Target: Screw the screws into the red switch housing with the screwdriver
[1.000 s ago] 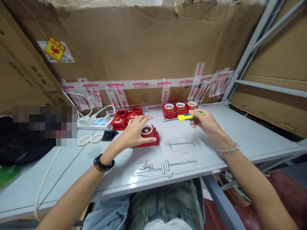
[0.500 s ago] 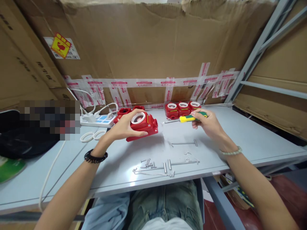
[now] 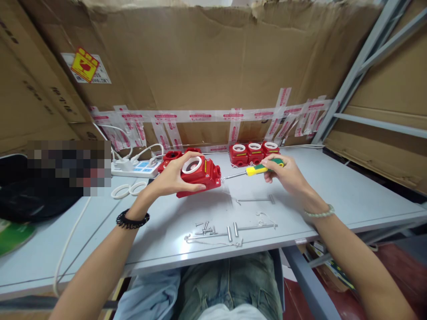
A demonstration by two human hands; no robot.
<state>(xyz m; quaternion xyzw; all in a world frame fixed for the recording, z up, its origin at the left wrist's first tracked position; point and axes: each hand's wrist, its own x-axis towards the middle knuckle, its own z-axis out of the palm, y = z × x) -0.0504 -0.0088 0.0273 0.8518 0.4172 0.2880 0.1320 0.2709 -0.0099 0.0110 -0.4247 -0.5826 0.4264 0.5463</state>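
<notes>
My left hand grips a red housing with a white ring on its face, tilted above the table. A screwdriver with a yellow and green handle is in my right hand; its tip points left and meets the housing's right corner, where a small bit too tiny to make out shows. Three red housings with white rings stand in a row at the back. Other red parts sit partly hidden behind my left hand. Screws and metal rods with crossbars lie nearer me.
Two white rings lie on the left of the table, by a power strip with cables. A black item is at far left. Cardboard rises behind, and a metal frame stands at right.
My right hand has moved slightly left and the screwdriver tip has come down and left to the corner of the red housing. The housing has shifted very little.
</notes>
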